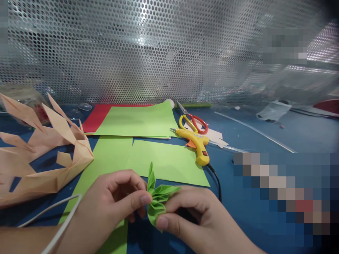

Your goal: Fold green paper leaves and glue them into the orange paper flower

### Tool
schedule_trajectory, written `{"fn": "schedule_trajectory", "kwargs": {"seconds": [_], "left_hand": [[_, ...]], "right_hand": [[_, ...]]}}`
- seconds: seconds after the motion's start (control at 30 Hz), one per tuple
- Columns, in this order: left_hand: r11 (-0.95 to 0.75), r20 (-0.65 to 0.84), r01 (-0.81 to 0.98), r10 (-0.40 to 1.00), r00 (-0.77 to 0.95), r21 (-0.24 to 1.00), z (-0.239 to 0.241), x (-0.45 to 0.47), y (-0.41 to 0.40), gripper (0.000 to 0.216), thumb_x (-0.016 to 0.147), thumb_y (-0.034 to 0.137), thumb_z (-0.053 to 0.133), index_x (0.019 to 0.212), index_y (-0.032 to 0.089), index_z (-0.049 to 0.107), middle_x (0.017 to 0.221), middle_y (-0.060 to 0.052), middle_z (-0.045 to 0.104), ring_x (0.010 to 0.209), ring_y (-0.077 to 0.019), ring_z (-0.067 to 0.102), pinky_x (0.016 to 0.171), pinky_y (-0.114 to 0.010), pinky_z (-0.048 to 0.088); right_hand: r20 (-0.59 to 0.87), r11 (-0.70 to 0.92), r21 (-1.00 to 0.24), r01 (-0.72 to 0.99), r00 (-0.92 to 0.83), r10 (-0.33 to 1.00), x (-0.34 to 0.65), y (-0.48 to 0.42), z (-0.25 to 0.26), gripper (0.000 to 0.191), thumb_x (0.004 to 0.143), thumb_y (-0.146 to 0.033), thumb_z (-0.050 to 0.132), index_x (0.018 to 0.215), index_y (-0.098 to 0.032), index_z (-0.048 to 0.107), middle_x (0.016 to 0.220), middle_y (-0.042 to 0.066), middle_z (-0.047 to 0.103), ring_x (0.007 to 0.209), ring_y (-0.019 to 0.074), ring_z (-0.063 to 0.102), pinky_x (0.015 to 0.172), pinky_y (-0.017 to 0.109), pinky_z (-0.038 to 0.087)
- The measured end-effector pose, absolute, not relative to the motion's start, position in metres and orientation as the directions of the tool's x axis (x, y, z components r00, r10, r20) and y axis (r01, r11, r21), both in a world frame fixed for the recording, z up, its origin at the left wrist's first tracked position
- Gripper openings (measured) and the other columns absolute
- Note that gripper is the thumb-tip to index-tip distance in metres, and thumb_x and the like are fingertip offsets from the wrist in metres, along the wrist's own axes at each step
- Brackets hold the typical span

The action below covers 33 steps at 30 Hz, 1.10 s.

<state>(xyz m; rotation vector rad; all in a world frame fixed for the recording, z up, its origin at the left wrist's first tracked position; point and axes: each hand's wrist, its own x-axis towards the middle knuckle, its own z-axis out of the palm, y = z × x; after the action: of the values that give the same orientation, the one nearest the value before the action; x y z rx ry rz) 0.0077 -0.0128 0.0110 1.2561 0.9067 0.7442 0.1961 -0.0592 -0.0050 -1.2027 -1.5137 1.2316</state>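
- Both hands meet at the near edge of the view, below and left of the yellow glue gun. The left hand and the right hand pinch 1 folded green paper piece between them.
- Left thumb and forefinger close on the piece's left side. The right thumb presses its lower end, and the other right fingers curl behind it. Both hands touch it, so neither is nearer.
- Its long axis runs away from the person, with the pointed tip up toward the glue gun's level and the lower end by the right thumb. 1 flap fans out to the right.
- Bright green and pleated, the piece shows crisp creases gathered at the pinch.
- Just beyond it, a flat green sheet lies left of the glue gun.
- Another green sheet overlaps a red sheet, both left of and behind the glue gun. The scissors lie just behind it.
- Peach paper spikes sit well left of the glue gun, and a white cord crosses the left wrist.
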Motion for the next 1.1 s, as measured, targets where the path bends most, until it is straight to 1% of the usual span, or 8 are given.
{"fn": "schedule_trajectory", "kwargs": {"seconds": [0.13,0.23,0.27,0.37,0.53,0.77,0.87,1.1], "left_hand": [[-0.207,0.14,0.131,0.907,0.397,0.97,0.003,-0.002,-0.023,0.025,0.072,0.031,0.085,0.058,0.022,0.067,0.051,0.005,0.064,0.048,-0.0092,0.059,0.047,-0.013,0.045],[-0.385,0.295,0.129,0.848,0.441,0.914,-0.002,-0.005,-0.027,0.01,0.075,0.025,0.086,0.077,0.033,0.079,0.073,0.006,0.076,0.063,-0.0104,0.068,0.057,-0.012,0.051],[-0.4,0.299,0.128,0.829,0.473,0.908,-0.002,-0.005,-0.026,0.02,0.075,0.021,0.086,0.085,0.038,0.081,0.079,0.007,0.079,0.068,-0.0104,0.071,0.061,-0.011,0.053],[-0.377,0.283,0.104,0.826,0.487,0.92,0.001,0.0,-0.023,0.039,0.071,0.015,0.087,0.09,0.048,0.081,0.082,0.01,0.081,0.071,-0.0101,0.074,0.065,-0.01,0.056],[-0.243,0.188,0.114,0.915,0.357,0.963,0.01,0.007,-0.017,0.035,0.06,0.009,0.085,0.071,0.041,0.083,0.071,0.006,0.081,0.067,-0.0111,0.076,0.066,-0.008,0.056],[-0.083,0.045,0.098,0.94,0.34,0.992,0.014,0.012,-0.013,0.022,0.057,0.01,0.08,0.058,0.032,0.081,0.059,0.003,0.075,0.056,-0.0107,0.07,0.054,-0.01,0.054],[-0.073,0.031,0.107,0.934,0.355,0.992,0.014,0.011,-0.013,0.019,0.057,0.011,0.081,0.057,0.03,0.081,0.058,0.002,0.074,0.057,-0.0109,0.069,0.054,-0.011,0.053],[-0.072,0.028,0.094,0.915,0.403,0.993,0.012,0.009,-0.017,0.017,0.06,0.012,0.083,0.057,0.029,0.081,0.059,0.0,0.076,0.057,-0.0136,0.069,0.057,-0.017,0.056]], "right_hand": [[0.004,0.014,-0.998,0.056,-0.167,0.986,0.195,-0.06,-0.003,0.024,0.072,-0.038,0.087,0.06,-0.02,0.076,0.058,0.0,0.066,0.055,0.0101,0.054,0.052,0.018,0.042],[-0.105,-0.111,-0.993,-0.036,-0.154,0.983,0.195,-0.062,-0.006,0.017,0.066,-0.034,0.092,0.065,-0.023,0.079,0.061,-0.003,0.07,0.058,0.009,0.055,0.055,0.016,0.043],[-0.123,-0.133,-0.99,-0.047,-0.17,0.978,0.196,-0.062,-0.007,0.015,0.066,-0.034,0.092,0.068,-0.025,0.081,0.065,-0.003,0.073,0.061,0.0095,0.058,0.057,0.016,0.045],[-0.061,-0.055,-0.998,0.031,-0.225,0.972,0.197,-0.06,-0.008,0.012,0.075,-0.038,0.087,0.075,-0.027,0.083,0.068,-0.001,0.076,0.064,0.0122,0.065,0.061,0.017,0.05],[0.088,0.178,-0.933,0.313,-0.28,0.956,0.199,-0.062,-0.004,0.025,0.092,-0.038,0.066,0.08,-0.026,0.084,0.061,0.0,0.074,0.054,0.0126,0.065,0.054,0.018,0.05],[0.183,0.213,-0.861,0.463,-0.109,0.977,0.2,-0.073,-0.004,0.015,0.087,-0.035,0.073,0.076,-0.024,0.074,0.064,-0.004,0.074,0.053,0.0101,0.066,0.05,0.013,0.052],[0.331,0.36,-0.788,0.499,-0.149,0.932,0.202,-0.072,-0.004,0.006,0.088,-0.029,0.074,0.092,-0.025,0.073,0.067,-0.006,0.075,0.053,0.0081,0.068,0.052,0.01,0.053],[0.526,0.609,-0.551,0.57,-0.33,0.784,0.211,-0.07,-0.005,0.018,0.091,-0.016,0.071,0.109,-0.022,0.071,0.096,-0.002,0.083,0.079,0.0081,0.079,0.081,0.005,0.055]]}}
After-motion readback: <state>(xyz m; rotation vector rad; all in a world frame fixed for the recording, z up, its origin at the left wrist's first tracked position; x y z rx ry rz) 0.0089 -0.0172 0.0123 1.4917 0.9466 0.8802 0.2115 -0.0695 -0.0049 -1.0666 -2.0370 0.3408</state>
